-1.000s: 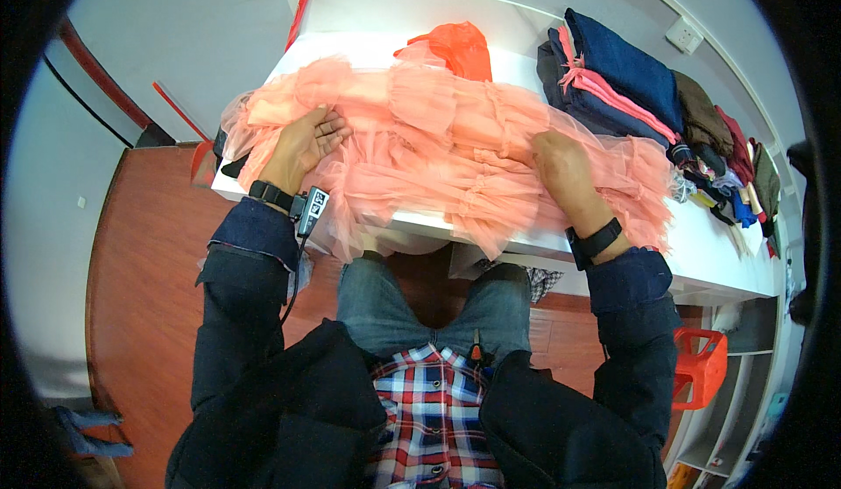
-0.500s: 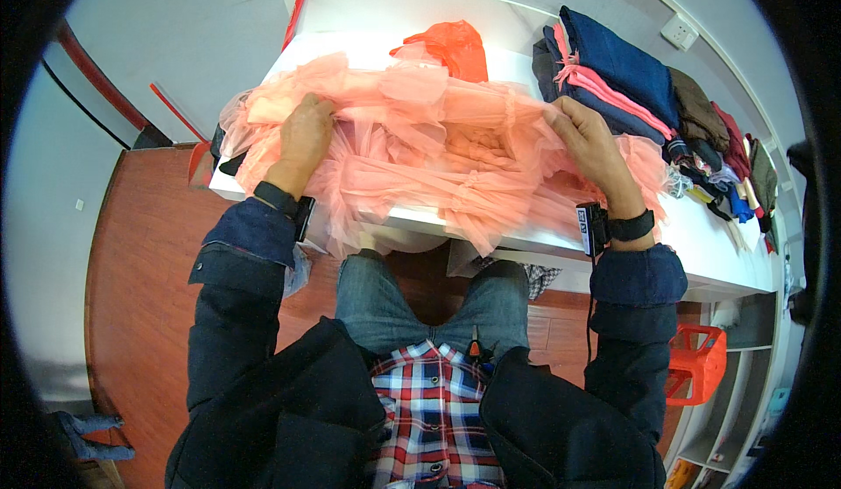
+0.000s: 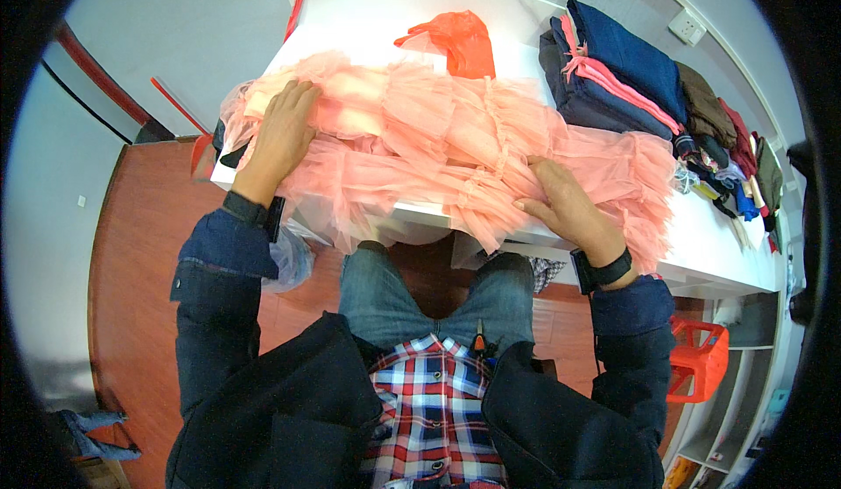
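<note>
A peach tulle garment (image 3: 420,126) with ruffled tiers lies spread lengthwise over the white table (image 3: 377,7), its sheer edge hanging over the front. My left hand (image 3: 285,130) rests on its left end, fingers stretched out flat on the cloth. On the right half, my right hand (image 3: 569,209) touches the ruffles near the front edge, thumb and fingers apart. Neither hand has a fold of cloth visibly gripped in it. A dark strap circles each wrist.
A crumpled red plastic bag (image 3: 460,42) lies behind the garment. Folded dark clothes (image 3: 622,60) are stacked at the back right, with smaller mixed garments (image 3: 727,174) beyond. A red stool (image 3: 701,362) stands on the floor to the right; a clear plastic bag (image 3: 293,261) hangs below the table's left front.
Both hands have let go of the raised cloth. The garment now lies flatter and its right end is spread out. My left hand moved left; my right hand came lower, toward me.
</note>
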The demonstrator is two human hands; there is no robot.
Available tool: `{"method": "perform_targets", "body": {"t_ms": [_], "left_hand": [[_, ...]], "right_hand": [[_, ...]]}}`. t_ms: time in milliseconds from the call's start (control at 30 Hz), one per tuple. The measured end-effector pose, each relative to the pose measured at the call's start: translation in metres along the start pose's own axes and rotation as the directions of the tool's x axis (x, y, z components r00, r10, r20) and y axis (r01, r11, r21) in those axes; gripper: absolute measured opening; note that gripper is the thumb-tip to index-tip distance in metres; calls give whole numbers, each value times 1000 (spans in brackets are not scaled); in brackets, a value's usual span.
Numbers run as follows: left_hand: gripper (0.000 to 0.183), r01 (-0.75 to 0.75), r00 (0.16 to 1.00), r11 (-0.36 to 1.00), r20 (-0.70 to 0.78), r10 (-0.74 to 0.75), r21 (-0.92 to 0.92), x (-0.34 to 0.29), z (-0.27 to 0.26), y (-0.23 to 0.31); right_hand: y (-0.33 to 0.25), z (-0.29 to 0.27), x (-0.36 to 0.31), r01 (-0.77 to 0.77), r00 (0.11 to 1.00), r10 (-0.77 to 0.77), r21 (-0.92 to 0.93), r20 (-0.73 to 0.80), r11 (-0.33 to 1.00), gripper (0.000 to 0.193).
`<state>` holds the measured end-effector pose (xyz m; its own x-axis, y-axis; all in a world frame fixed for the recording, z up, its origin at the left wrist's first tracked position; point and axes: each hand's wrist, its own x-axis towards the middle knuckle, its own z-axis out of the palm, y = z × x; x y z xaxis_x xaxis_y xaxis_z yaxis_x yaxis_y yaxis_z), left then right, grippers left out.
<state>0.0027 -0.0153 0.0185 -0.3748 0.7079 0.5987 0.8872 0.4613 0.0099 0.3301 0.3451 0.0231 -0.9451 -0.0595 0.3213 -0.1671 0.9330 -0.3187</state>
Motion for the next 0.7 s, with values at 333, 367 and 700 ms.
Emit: {"method": "perform_targets", "body": {"t_ms": [333,367,700], "left_hand": [[10,-5,996,968,-84,27,251,11,1,-13],[12,-25,995,969,-85,47,247,0,0,-12],[41,0,938,990,343,-50,143,-11,-47,34]], "right_hand": [[9,27,-4,-9,996,-12,-229,-89,973,28],[10,29,-3,-12,995,-13,-261,-97,965,26],[-9,-11,-39,-166,956,107,-201,-275,966,47]]}}
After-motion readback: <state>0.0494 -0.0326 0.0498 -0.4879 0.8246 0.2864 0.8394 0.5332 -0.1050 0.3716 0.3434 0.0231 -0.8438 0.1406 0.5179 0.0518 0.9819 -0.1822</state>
